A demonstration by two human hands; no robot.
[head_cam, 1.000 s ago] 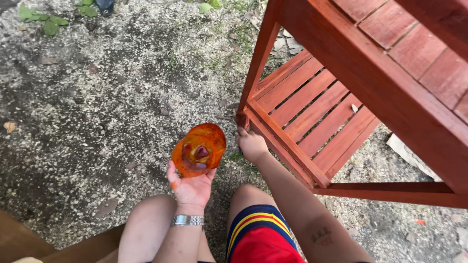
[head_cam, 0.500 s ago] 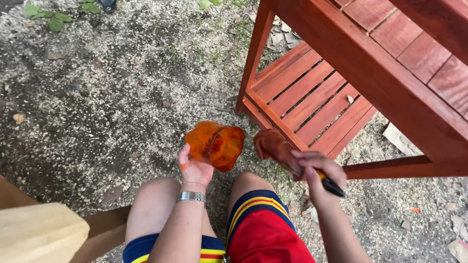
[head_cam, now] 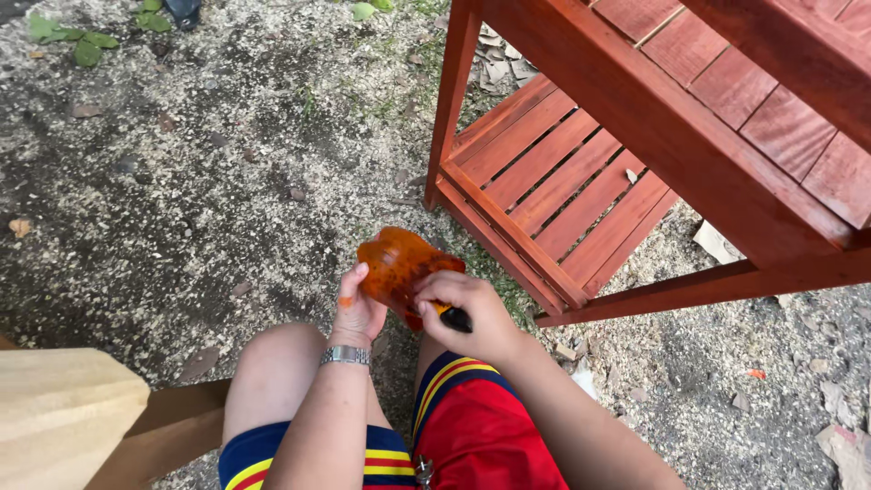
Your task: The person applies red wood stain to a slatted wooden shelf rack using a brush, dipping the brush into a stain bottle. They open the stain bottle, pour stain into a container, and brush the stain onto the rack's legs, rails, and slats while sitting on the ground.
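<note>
Orange translucent container [head_cam: 399, 268] held above knees, left hand [head_cam: 356, 308] cupping it from below and beside, fingers wrapped round its wall. Right hand [head_cam: 472, 313] closed on brush handle [head_cam: 454, 318] (dark tip poking out past fist), brush end pressed against container. Red slatted wooden shelf [head_cam: 562, 195] just beyond grip, over sawdust-strewn ground [head_cam: 181, 209].

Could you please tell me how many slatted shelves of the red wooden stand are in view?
2: the lower shelf near the ground, and the upper shelf at top right. More may lie outside the frame.
</note>
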